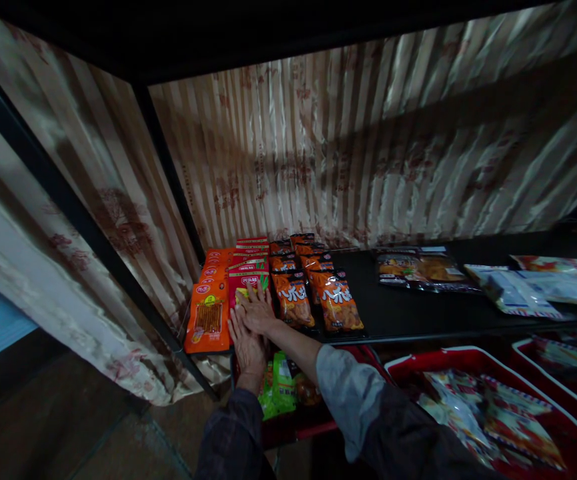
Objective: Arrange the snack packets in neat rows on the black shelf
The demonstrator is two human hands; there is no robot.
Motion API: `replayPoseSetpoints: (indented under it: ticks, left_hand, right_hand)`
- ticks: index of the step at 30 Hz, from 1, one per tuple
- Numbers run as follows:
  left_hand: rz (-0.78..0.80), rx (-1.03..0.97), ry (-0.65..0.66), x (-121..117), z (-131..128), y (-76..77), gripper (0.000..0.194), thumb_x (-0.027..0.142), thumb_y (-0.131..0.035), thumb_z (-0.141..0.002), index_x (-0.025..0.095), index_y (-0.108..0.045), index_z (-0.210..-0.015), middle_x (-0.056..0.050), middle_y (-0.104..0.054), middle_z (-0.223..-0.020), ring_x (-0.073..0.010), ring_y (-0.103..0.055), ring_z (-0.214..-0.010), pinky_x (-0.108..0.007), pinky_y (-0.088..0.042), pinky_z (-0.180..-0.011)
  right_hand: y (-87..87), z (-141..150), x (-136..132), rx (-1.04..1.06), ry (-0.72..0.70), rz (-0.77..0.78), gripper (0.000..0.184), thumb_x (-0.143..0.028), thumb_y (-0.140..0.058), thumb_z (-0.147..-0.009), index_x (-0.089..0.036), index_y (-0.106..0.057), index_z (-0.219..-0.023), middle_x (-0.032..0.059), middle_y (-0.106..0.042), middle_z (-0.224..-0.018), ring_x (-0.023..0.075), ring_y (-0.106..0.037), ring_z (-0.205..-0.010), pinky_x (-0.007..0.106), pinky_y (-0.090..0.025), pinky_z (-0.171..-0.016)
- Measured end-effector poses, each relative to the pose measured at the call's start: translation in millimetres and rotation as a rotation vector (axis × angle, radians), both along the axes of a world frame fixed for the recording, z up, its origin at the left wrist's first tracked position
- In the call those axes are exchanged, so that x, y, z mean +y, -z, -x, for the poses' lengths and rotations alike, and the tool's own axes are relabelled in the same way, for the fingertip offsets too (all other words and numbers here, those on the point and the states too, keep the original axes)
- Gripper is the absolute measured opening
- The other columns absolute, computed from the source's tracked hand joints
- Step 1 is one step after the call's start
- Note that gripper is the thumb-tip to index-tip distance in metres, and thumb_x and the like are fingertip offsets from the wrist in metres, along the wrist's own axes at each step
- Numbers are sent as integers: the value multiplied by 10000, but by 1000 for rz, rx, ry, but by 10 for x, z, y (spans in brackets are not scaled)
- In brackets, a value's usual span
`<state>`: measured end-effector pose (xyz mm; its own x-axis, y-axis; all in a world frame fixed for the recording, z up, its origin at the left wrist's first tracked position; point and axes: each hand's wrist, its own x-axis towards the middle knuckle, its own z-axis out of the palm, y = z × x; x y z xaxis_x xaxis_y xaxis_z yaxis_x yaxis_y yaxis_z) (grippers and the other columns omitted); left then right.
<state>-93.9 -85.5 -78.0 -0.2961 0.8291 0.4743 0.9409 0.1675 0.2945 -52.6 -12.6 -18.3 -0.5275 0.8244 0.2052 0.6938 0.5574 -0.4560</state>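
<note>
My right hand [257, 311] lies flat with its fingers spread on a pink-red snack packet [244, 283] at the front of its row. Just below and left, my left hand [247, 344] rests with fingers stretched out against the lower part of the same packet, partly under my right hand. Both hands cover much of the packet's front. To their left is a row of orange snack packets [208, 319] with brown sticks pictured on them. Orange-and-black snack bags [339, 301] stand in two rows on the right.
The black shelf [383, 320] also carries a dark flat snack bag [413, 268] and white packets [513, 291]. Red baskets [408, 360] of bagged snacks stand below its front edge; green packets [279, 387] fill another. Black posts [168, 160] and a striped curtain [288, 147] enclose the shelf.
</note>
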Motion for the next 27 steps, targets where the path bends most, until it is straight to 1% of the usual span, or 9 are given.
replayPoseSetpoints:
  ticks: [3,5,9,11,14,18,20,23,27]
  left_hand:
    - [-65,19,38,-8,27,48,542,307,-458,-840,125,-454,-1350,-162,-296,-1493,-313,-82,-1422,-553,-163,-1128]
    - [-121,27,71,-11,45,71,528,307,-447,-853,119,-454,-1346,-162,-273,-1503,-312,-73,-1422,-563,-175,-1121]
    - [-206,26,104,-18,64,86,532,275,-404,-883,94,-386,-1383,-167,-200,-1525,-303,-34,-1425,-561,-216,-1110]
    - [-208,19,112,-21,61,90,530,249,-382,-892,93,-360,-1397,-169,-191,-1527,-299,-24,-1425,-554,-230,-1108]
    - [-181,-13,108,-18,46,101,533,219,-355,-894,90,-332,-1411,-173,-224,-1516,-286,-43,-1425,-540,-240,-1111]
    - [-138,-65,96,-19,19,96,541,213,-296,-908,86,-276,-1434,-169,-253,-1506,-254,-77,-1425,-506,-230,-1127]
    - [-121,-100,92,-24,9,77,549,228,-275,-917,95,-239,-1448,-159,-233,-1514,-242,-85,-1425,-497,-211,-1138]
    - [-109,-129,90,-27,1,60,561,244,-275,-919,107,-207,-1458,-146,-205,-1525,-235,-88,-1426,-497,-180,-1148]
    - [-124,-87,68,-5,-2,106,563,224,-288,-913,103,-209,-1456,-155,-216,-1523,-244,-81,-1426,-501,-214,-1135]
  right_hand:
    - [3,36,11,-37,29,-5,498,-387,-355,-911,-290,-387,-1399,38,-213,-1537,300,-28,-1426,572,-14,-1099]
    - [7,61,11,-69,50,4,500,-392,-337,-915,-304,-368,-1406,24,-185,-1545,302,-23,-1426,573,-4,-1099]
    - [-4,82,5,-96,89,15,487,-397,-269,-936,-341,-331,-1416,-13,-156,-1552,280,-28,-1429,538,0,-1111]
    - [-22,72,5,-95,90,26,488,-402,-251,-941,-344,-319,-1421,-17,-159,-1551,273,-23,-1429,529,3,-1112]
    - [-47,40,7,-107,78,37,493,-419,-250,-939,-345,-313,-1423,-25,-148,-1553,269,18,-1429,529,24,-1108]
    - [-42,6,0,-92,64,-5,496,-421,-272,-933,-345,-318,-1421,-40,-123,-1556,261,69,-1426,520,60,-1108]
    - [-30,5,-7,-75,75,-17,497,-419,-278,-931,-345,-321,-1420,-38,-126,-1555,265,65,-1426,527,56,-1107]
    - [-22,20,-11,-81,92,8,501,-430,-282,-928,-350,-313,-1421,-31,-122,-1557,284,62,-1424,564,37,-1095]
    - [-17,48,7,-114,103,15,502,-422,-290,-928,-361,-292,-1426,-39,-94,-1560,288,74,-1422,571,29,-1090]
